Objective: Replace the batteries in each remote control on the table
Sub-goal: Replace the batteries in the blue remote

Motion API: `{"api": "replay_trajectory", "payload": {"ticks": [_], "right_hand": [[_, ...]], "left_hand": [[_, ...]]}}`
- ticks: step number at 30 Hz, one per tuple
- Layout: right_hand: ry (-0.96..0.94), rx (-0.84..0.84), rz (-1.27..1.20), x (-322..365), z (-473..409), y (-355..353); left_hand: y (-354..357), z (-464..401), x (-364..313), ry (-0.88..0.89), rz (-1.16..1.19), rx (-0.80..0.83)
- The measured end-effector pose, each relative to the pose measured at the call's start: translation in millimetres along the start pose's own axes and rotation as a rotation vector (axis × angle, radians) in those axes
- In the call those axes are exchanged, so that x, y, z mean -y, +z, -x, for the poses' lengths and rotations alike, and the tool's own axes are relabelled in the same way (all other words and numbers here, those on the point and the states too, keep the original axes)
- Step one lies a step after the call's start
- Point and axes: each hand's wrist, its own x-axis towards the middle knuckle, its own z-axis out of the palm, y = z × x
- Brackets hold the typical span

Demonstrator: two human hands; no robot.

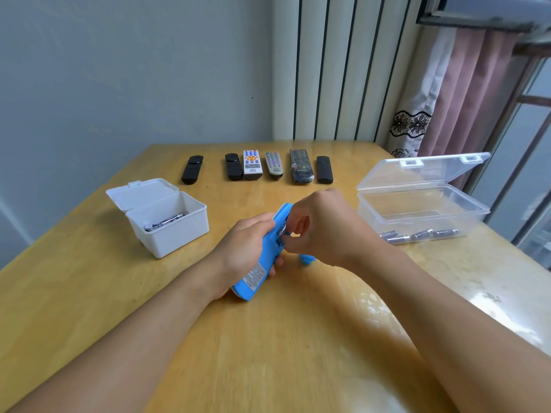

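The wooden table [89,308] stood against a corner of the room, its light top glossy toward the right. Six remotes lay in a row along its far edge: a black remote [192,169] set apart at left, then a second black remote [233,170], a white remote [252,166], a grey remote [273,164], a large dark remote [301,166] and a slim black remote [324,169]. A white box [167,225], lid open, sat at left. A clear plastic box [423,210], lid raised, sat at right. A small blue piece [307,260] lay near the centre.
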Motion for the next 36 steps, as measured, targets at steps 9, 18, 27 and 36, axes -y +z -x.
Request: {"api": "replay_trajectory", "payload": {"ticks": [9, 18, 27, 36], "right_hand": [[0.035, 0.016, 0.016, 5, 1, 7], [0.017, -0.056, -0.020, 5, 1, 14], [0.042, -0.055, -0.181, 3, 1, 20], [0.158, -0.060, -0.606, -1, -1, 22]], "left_hand": [[1, -1, -2, -0.007, 0.012, -0.008], [1, -4, 2, -0.013, 0.073, -0.059], [-2, -5, 5, -0.056, 0.153, -0.101], [-3, -5, 1, -0.136, 0.435, -0.177]]}}
